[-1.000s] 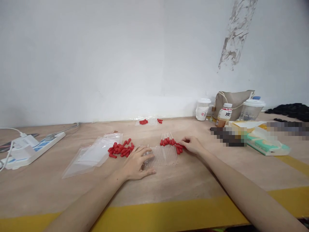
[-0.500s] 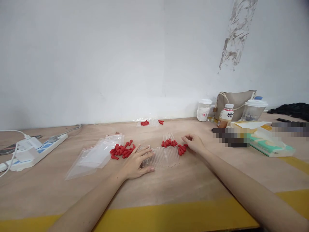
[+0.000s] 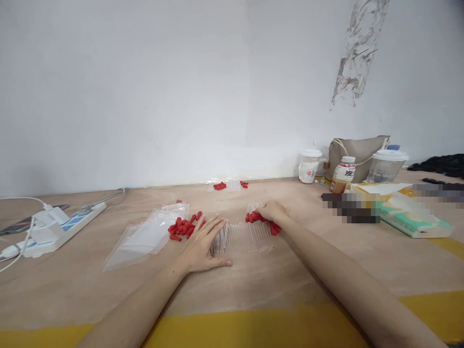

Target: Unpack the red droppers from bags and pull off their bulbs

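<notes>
A row of clear thin tubes (image 3: 244, 238) lies side by side on the table, looking like dropper pipettes. My left hand (image 3: 203, 244) rests at the row's left end, fingers spread and thumb stretched out along the near side. Beyond that hand is a pile of loose red rubber bulbs (image 3: 181, 227). At the row's far right, my right hand (image 3: 274, 212) is closed, its fingertips at a cluster of red bulbs (image 3: 256, 217) on the tubes; exactly what the pinch holds is partly hidden. More loose bulbs (image 3: 275, 228) lie just under the right hand.
Clear zip bags (image 3: 145, 234) lie left of the pile, and a power strip (image 3: 67, 227) with chargers is farther left. Another bag with red bulbs (image 3: 230, 186) lies by the wall. To the right stand a paper cup (image 3: 310, 166), a drink bottle (image 3: 342, 175) and a tissue pack (image 3: 415, 217).
My right hand has moved left from beside the loose bulbs onto the bulb cluster at the tubes' far end. My left hand stays almost in place. The view has shifted slightly.
</notes>
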`<move>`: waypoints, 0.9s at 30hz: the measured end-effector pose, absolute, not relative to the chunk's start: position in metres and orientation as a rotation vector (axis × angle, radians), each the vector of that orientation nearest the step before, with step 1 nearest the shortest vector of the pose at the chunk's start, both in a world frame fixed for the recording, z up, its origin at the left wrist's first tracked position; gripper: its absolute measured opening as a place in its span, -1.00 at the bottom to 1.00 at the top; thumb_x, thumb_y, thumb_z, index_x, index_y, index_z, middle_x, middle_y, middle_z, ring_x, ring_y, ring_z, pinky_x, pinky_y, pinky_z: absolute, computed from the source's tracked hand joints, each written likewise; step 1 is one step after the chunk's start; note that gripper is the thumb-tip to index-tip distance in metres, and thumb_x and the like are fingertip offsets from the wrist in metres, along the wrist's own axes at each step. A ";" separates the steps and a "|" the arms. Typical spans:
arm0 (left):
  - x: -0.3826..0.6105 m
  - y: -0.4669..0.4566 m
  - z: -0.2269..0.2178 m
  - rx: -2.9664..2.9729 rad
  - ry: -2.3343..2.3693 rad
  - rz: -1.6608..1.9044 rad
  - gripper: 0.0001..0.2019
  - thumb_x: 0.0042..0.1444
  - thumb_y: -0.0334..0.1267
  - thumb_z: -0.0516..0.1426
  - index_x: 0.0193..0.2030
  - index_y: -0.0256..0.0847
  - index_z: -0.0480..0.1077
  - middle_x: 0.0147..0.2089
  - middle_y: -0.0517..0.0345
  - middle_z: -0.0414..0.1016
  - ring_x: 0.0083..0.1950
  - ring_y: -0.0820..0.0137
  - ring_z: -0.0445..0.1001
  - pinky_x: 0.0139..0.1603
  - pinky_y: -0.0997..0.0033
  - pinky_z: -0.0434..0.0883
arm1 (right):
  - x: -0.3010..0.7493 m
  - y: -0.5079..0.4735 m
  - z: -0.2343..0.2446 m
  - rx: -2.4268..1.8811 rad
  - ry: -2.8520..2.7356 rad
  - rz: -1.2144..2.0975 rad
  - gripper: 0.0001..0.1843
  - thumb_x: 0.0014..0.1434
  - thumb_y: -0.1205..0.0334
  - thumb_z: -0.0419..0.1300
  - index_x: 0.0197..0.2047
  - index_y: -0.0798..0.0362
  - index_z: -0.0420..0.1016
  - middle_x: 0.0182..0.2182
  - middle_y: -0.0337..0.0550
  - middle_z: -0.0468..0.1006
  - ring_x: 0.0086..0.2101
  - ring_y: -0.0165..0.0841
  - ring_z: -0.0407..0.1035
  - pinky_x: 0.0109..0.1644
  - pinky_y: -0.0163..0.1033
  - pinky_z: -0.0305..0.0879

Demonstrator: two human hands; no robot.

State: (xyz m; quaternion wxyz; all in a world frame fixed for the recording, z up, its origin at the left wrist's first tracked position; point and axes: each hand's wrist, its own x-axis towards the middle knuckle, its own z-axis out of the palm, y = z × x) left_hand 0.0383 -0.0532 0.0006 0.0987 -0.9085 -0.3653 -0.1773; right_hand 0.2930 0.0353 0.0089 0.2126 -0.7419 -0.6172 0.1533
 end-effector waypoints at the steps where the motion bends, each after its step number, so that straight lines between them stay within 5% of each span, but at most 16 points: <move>1: 0.038 -0.053 0.000 -2.680 -1.084 -0.535 -0.07 -0.16 0.28 0.05 0.27 -0.22 -0.11 0.26 -0.06 0.04 0.28 0.11 -0.05 0.26 -0.03 -0.17 | 0.293 0.035 0.011 -2.056 -1.717 0.419 -0.74 -0.10 0.09 0.12 -0.68 0.04 0.45 -0.67 -0.17 0.47 -0.52 -0.29 0.36 -0.22 -0.10 0.13; 5: 0.038 -0.052 -0.004 -2.652 -1.087 -0.592 -0.05 -0.15 0.26 0.07 0.28 -0.25 -0.16 0.27 -0.09 0.01 0.28 0.11 -0.07 0.25 -0.02 -0.16 | 0.296 0.023 0.023 -1.961 -1.754 0.339 -0.70 -0.01 0.06 0.05 -0.59 0.05 0.44 -0.59 -0.15 0.50 -0.47 -0.32 0.36 -0.30 -0.22 0.13; 8: 0.043 -0.050 -0.008 -2.564 -1.139 -0.730 -0.26 0.04 0.09 0.02 0.27 -0.23 -0.14 0.26 -0.05 0.02 0.29 0.18 -0.08 0.25 0.03 -0.12 | 0.302 -0.002 0.023 -1.725 -1.880 0.182 -0.76 0.05 0.06 0.05 -0.45 0.01 0.41 -0.43 -0.22 0.52 -0.36 -0.37 0.35 -0.20 -0.25 0.09; 11: 0.055 -0.051 -0.010 -2.450 -1.162 -0.886 -0.52 0.18 -0.12 -0.07 0.22 -0.19 0.01 0.23 -0.01 0.10 0.25 0.26 0.01 0.23 0.08 -0.07 | 0.305 -0.031 0.007 -1.203 -2.110 -0.207 -0.80 0.11 0.13 0.06 -0.43 0.05 0.36 -0.46 -0.24 0.49 -0.38 -0.41 0.30 -0.05 -0.17 -0.04; 15: 0.073 -0.057 -0.008 -2.370 -1.068 -0.968 -0.72 0.15 -0.16 -0.01 0.00 -0.12 0.27 0.02 0.09 0.37 0.07 0.28 0.26 0.16 0.09 0.01 | 0.303 -0.055 -0.019 -0.928 -2.104 -0.489 -0.77 0.16 0.21 0.02 -0.49 0.08 0.32 -0.53 -0.24 0.44 -0.38 -0.42 0.25 -0.06 -0.17 -0.06; 21: 0.075 -0.062 -0.006 -2.032 -1.110 -1.262 -0.53 -0.02 -0.09 0.15 -0.01 -0.30 0.23 -0.12 -0.06 0.42 -0.07 0.19 0.32 0.00 0.10 0.17 | 0.302 -0.052 -0.024 -0.942 -2.055 -0.633 -0.76 0.15 0.23 0.04 -0.53 0.08 0.27 -0.56 -0.27 0.43 -0.38 -0.42 0.23 -0.05 -0.15 -0.10; 27: 0.081 -0.064 -0.007 -2.159 -0.865 -0.988 -0.81 0.09 -0.24 0.09 -0.13 -0.04 0.38 -0.17 0.18 0.49 -0.09 0.30 0.37 0.12 0.04 0.02 | 0.292 -0.056 -0.023 -0.852 -2.030 -0.647 -0.87 0.14 0.24 0.07 -0.41 0.05 0.36 -0.49 -0.27 0.48 -0.35 -0.42 0.25 -0.02 -0.15 -0.13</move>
